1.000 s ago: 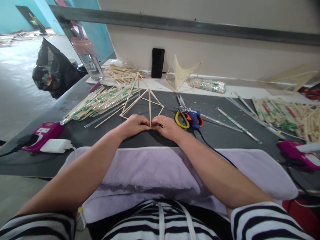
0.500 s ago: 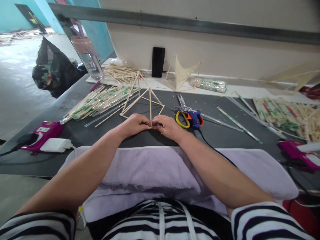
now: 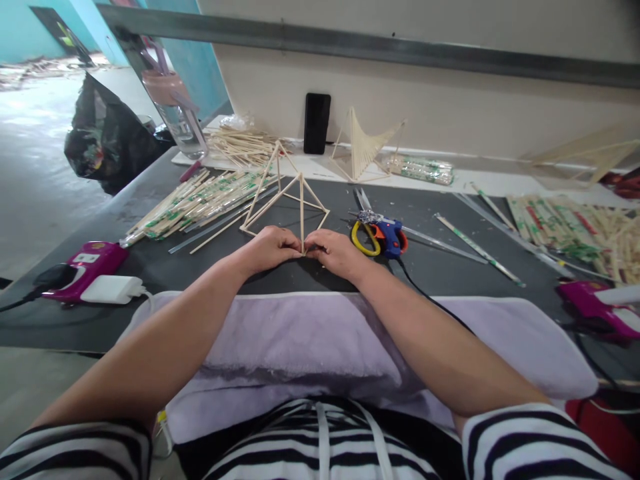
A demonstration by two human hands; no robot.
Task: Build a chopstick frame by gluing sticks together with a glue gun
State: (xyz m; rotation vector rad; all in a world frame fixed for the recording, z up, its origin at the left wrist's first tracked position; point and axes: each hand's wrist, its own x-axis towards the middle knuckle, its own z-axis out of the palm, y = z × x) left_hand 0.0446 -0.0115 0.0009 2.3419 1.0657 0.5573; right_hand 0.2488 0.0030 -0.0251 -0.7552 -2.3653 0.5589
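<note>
A frame of thin wooden sticks [image 3: 302,207], joined into peaked triangles, stands on the dark table in front of me. At its near corner, where an upright stick meets the tabletop, my left hand [image 3: 273,248] pinches from the left. My right hand [image 3: 333,252] closes on the same corner from the right, fingertips nearly meeting the left ones. The exact joint is partly hidden by my fingers. Right of my right hand lie yellow-handled scissors [image 3: 365,239] and a blue and orange glue gun [image 3: 391,238] with a black cord.
Wrapped chopsticks [image 3: 200,205] are piled at left, with another pile [image 3: 565,227] at right. A bottle [image 3: 175,113], a phone [image 3: 317,123] and a finished-looking stick model [image 3: 367,147] stand behind. Purple power strips [image 3: 95,267] sit at the sides; a lilac cloth [image 3: 310,333] covers the near edge.
</note>
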